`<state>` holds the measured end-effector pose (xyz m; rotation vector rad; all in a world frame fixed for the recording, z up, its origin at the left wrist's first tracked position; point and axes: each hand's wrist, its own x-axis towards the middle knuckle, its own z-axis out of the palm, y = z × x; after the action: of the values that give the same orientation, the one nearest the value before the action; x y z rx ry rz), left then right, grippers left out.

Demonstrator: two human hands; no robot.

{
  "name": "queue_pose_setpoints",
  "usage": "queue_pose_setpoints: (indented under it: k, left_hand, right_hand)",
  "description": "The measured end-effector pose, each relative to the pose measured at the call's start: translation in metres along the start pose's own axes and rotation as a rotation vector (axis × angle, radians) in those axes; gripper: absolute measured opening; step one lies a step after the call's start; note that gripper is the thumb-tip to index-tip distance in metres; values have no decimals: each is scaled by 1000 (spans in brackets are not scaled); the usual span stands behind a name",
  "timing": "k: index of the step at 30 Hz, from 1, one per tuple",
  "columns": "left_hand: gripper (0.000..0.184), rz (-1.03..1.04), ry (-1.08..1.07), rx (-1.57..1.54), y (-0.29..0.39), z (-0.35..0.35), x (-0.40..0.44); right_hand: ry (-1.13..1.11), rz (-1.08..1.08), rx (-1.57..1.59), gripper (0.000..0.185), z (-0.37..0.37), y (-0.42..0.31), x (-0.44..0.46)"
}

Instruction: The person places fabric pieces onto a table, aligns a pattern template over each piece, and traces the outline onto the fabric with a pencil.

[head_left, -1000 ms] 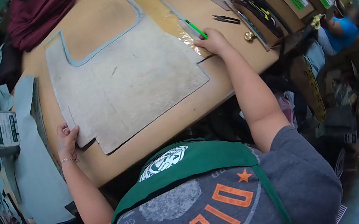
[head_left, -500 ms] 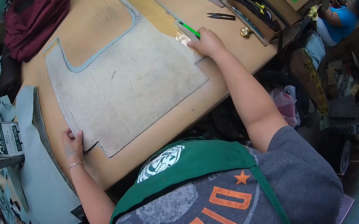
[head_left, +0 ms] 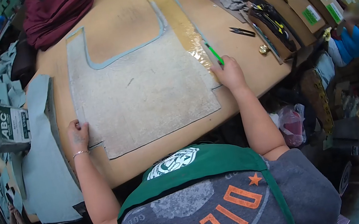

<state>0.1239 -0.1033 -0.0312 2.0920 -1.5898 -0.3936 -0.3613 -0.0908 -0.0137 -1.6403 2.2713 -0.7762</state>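
Observation:
A large grey, worn pattern piece (head_left: 142, 89) with a deep U-shaped cut-out lies flat on the tan table (head_left: 123, 31). Pale blue shows along the cut-out's rim. Shiny yellowish tape covers the right arm of the piece. My left hand (head_left: 79, 136) is at the piece's lower left edge, fingers closed on it beside a corner notch. My right hand (head_left: 230, 74) rests at the right edge and grips a green pencil (head_left: 214, 53), its tip leaning toward the taped edge. Whether material lies beneath the whole piece is hidden.
Thread snips (head_left: 242, 31) and a small brass-coloured object (head_left: 264, 49) lie to the right, near an open tool box (head_left: 272, 25) and cardboard boxes (head_left: 299, 2). Maroon cloth (head_left: 58, 13) is heaped at the far left. Grey-blue sheets (head_left: 49, 171) lie left, beside an ABC carton (head_left: 13, 125).
The whole view has shifted, so the table and its things appear lower and farther right. My right hand with the pencil has come slightly toward me along the edge. My left hand stays at the notch.

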Motion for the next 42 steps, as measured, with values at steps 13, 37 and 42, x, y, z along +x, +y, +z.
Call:
queue_pose_setpoints:
  k: [13, 37, 42]
  left_hand:
    - [31, -160, -35, -183, 19, -13, 22]
    - [50, -19, -273, -47, 18, -32, 6]
    - [57, -19, -302, 28, 8, -27, 11]
  right_hand:
    - [-157, 25, 156, 31, 9, 28, 38]
    - [-284, -31, 70, 22, 4, 29, 46]
    - [-210, -151, 43, 25, 12, 34, 45]
